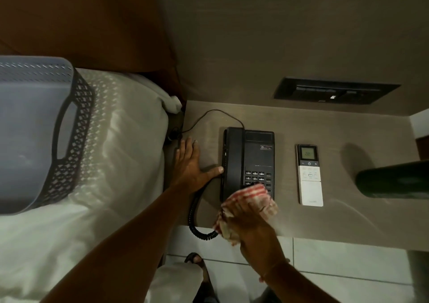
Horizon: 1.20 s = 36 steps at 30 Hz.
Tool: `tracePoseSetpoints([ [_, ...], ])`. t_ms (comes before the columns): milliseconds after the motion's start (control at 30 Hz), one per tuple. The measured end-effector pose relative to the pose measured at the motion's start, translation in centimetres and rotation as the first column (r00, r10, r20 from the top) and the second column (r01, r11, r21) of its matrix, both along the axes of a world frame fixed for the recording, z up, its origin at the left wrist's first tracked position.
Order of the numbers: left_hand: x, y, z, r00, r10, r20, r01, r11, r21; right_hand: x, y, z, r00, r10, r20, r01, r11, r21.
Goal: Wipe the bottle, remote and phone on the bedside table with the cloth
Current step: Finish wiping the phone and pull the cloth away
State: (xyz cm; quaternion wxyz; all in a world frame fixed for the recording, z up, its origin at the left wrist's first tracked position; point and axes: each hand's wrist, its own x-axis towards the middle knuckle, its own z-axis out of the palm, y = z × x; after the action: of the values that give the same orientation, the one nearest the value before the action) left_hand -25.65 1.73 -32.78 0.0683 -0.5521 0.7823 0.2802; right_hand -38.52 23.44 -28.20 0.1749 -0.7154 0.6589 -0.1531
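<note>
Red-striped cloth (pixel 251 200), bunched in the right hand (pixel 249 223), rubs the phone (pixel 248 161) keypad on the table (pixel 336 212); left hand (pixel 190 165) lies flat, steadying it. Remote (pixel 310 175) looks next; bottle (pixel 394 179) far right

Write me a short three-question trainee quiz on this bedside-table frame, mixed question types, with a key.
1. True or false: the cloth is held in the left hand.
2. Which item lies between the phone and the bottle? A) basket B) remote C) lamp
3. Fill in: the left hand lies flat on the bedside table, its thumb touching the ____.

Key:
1. False; the right hand holds it over the keypad's near end.
2. B, the remote.
3. phone.
</note>
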Motion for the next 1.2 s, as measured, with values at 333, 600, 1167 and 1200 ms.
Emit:
tracePoseSetpoints([
  [333, 0.6, 3.9, 5.2, 0.933, 0.275, -0.231, -0.211, 0.94, 0.268, -1.3, -3.1, 8.2, 0.708, -0.551, 0.442, 0.481, 0.834, 0.269],
  [600, 4.8, 9.1, 18.9, 0.529, 0.652, -0.543, -0.104, 0.686, 0.72, 1.2, -9.7, 19.2, 0.207, -0.718, 0.664, 0.415, 0.679, 0.605],
  [1167, 25.8, -2.3, 28.7, 0.721, 0.613, -0.323, -0.628, 0.775, 0.07, 20.6, -28.3, 25.5, 0.971, -0.24, 0.007, 0.24, 0.971, -0.012],
  [1200, 25.9, -2.8, 28.1, 0.77, 0.593, -0.234, -0.605, 0.796, 0.025, 21.1, -29.0, 25.0, 0.974, -0.191, -0.122, 0.189, 0.982, -0.028],
])
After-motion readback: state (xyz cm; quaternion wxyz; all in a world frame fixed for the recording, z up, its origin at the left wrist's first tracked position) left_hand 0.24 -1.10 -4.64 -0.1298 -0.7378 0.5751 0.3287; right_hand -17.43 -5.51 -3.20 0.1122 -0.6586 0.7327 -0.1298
